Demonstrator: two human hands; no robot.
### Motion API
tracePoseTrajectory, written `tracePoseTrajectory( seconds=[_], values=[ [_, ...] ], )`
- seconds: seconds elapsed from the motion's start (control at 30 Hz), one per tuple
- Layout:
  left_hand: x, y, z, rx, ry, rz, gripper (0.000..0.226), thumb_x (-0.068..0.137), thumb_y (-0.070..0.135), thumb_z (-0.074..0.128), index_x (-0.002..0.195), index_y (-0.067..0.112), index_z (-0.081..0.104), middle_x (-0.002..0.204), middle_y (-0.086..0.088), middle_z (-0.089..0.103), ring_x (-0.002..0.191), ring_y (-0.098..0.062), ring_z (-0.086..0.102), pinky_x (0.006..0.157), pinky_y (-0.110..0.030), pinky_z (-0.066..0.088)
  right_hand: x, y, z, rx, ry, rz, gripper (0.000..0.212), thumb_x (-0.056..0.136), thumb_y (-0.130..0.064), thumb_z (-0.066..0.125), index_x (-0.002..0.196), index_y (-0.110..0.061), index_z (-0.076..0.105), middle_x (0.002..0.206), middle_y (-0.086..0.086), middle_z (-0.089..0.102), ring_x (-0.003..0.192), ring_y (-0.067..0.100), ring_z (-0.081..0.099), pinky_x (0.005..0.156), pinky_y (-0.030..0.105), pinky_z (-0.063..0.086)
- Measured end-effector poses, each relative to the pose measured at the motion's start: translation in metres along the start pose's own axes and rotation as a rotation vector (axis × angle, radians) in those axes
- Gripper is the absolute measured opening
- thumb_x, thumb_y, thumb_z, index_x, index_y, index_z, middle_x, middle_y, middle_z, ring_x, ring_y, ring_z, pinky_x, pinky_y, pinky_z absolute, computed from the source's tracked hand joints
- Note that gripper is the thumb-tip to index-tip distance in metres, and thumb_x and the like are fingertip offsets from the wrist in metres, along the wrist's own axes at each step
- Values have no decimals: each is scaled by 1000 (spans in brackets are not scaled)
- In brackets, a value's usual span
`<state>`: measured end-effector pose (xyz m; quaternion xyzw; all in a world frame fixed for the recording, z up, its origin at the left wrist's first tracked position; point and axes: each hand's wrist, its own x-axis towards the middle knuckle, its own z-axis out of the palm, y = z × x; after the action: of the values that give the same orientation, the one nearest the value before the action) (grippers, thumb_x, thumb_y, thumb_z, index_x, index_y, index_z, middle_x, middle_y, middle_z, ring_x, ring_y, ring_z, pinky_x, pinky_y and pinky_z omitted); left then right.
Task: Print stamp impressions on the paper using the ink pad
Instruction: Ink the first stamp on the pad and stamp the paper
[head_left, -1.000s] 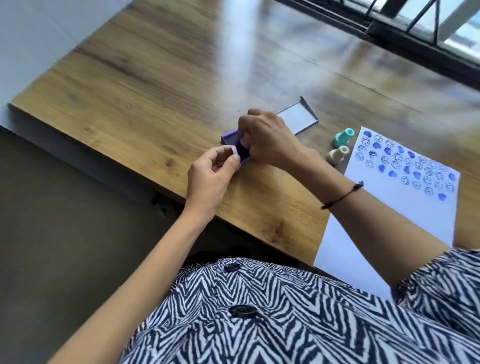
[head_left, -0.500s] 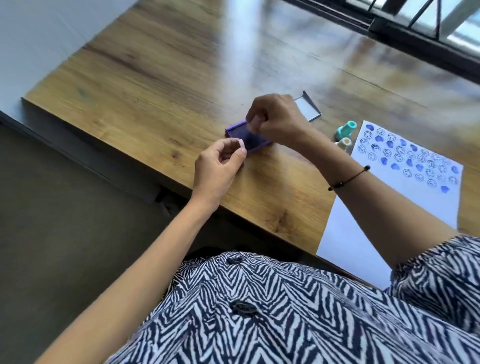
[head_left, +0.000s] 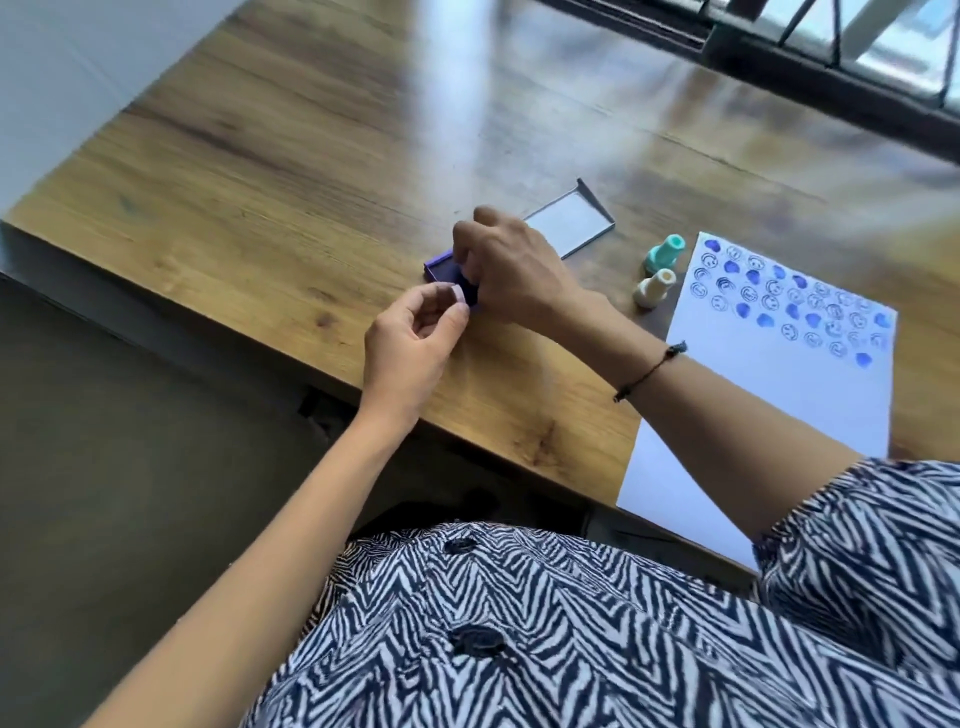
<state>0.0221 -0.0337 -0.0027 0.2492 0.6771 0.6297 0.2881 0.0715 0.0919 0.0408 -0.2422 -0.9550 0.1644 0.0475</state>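
Note:
A purple ink pad (head_left: 440, 266) lies open on the wooden table (head_left: 291, 171). My right hand (head_left: 511, 270) covers most of it. Its fingers are bunched and point down onto the pad, closed on a small stamp that the hand hides. My left hand (head_left: 415, 343) sits just in front, its thumb and forefinger pinching the pad's near corner. The white paper (head_left: 769, 405) lies to the right, with rows of blue smiley, heart and arc prints across its far end.
The pad's clear lid (head_left: 571, 228) lies behind my right hand. A teal stamp (head_left: 662, 253) and a cream stamp (head_left: 652, 288) stand between the pad and the paper. The table's front edge runs just under my left wrist. A window frame crosses the far right.
My right hand has come back down over the near part of the ink pad. My left hand has stayed at the pad's near corner. The camera has shifted slightly.

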Motion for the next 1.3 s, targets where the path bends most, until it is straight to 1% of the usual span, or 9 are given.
tracePoseTrajectory(
  seconds=[0.1, 0.2, 0.33, 0.53, 0.63, 0.73, 0.87, 1.0, 1.3],
  values=[
    [0, -2, 1, 19, -8, 28, 12, 74, 27, 63, 81, 37, 65, 82, 10, 66, 77, -10, 62, 80, -30, 49, -12, -1, -11, 245, 152, 124, 19, 81, -3, 49, 90, -6, 65, 95, 14, 61, 81, 28, 56, 68, 34, 46],
    [-5, -4, 4, 42, 6, 82, 10, 75, 30, 62, 82, 37, 64, 81, 9, 65, 74, -9, 60, 76, -28, 47, -52, 11, -20, 572, 553, 240, 9, 80, -8, 61, 85, -12, 66, 78, 2, 63, 65, 3, 53, 60, 8, 37],
    [-18, 5, 38, 75, -162, 165, 11, 77, 31, 59, 87, 36, 60, 86, 8, 65, 78, -4, 62, 75, -16, 47, -120, 57, -17, 919, 879, 553, 14, 80, -11, 67, 82, -25, 64, 72, -9, 63, 62, -2, 54, 60, 13, 44],
    [-27, 18, 105, 357, -621, 480, 27, 83, 15, 56, 107, 3, 57, 101, -15, 67, 91, -21, 62, 79, -21, 42, -161, 94, -2, 1162, 990, 682, 16, 82, -5, 64, 83, -21, 64, 69, -6, 67, 59, 8, 54, 56, 13, 46],
    [-27, 13, 125, 444, -767, 514, 29, 86, 13, 55, 112, 3, 53, 106, -18, 66, 98, -27, 63, 84, -33, 45, -174, 98, 2, 1292, 939, 652, 15, 82, -3, 62, 85, -17, 64, 71, -1, 68, 54, 9, 52, 59, 16, 46],
    [-30, 6, 133, 471, -821, 538, 25, 85, 15, 54, 108, 4, 51, 98, -16, 66, 89, -30, 62, 78, -35, 46, -182, 102, -4, 1419, 867, 671, 17, 83, 2, 58, 84, -14, 63, 67, -3, 69, 52, 8, 53, 58, 15, 48],
    [-27, 2, 133, 494, -807, 541, 24, 85, 21, 52, 105, 8, 51, 99, -13, 68, 87, -30, 63, 77, -39, 47, -167, 106, -22, 999, 652, 690, 9, 81, -4, 64, 84, -13, 64, 74, 3, 65, 64, 6, 60, 61, 19, 53],
    [-27, 3, 133, 480, -792, 569, 23, 85, 21, 51, 103, 7, 53, 96, -10, 69, 84, -29, 63, 74, -36, 46, -141, 109, -33, 339, 459, 601, 13, 77, -5, 62, 90, -3, 65, 87, 16, 71, 86, 25, 61, 80, 34, 47],
    [-28, 4, 132, 483, -770, 580, 23, 84, 19, 53, 101, 4, 55, 90, -14, 68, 81, -31, 61, 70, -35, 40, -127, 111, -30, 36, 269, 571, 17, 80, -9, 56, 95, -4, 63, 99, 20, 62, 97, 34, 56, 83, 40, 44]
  ],
)
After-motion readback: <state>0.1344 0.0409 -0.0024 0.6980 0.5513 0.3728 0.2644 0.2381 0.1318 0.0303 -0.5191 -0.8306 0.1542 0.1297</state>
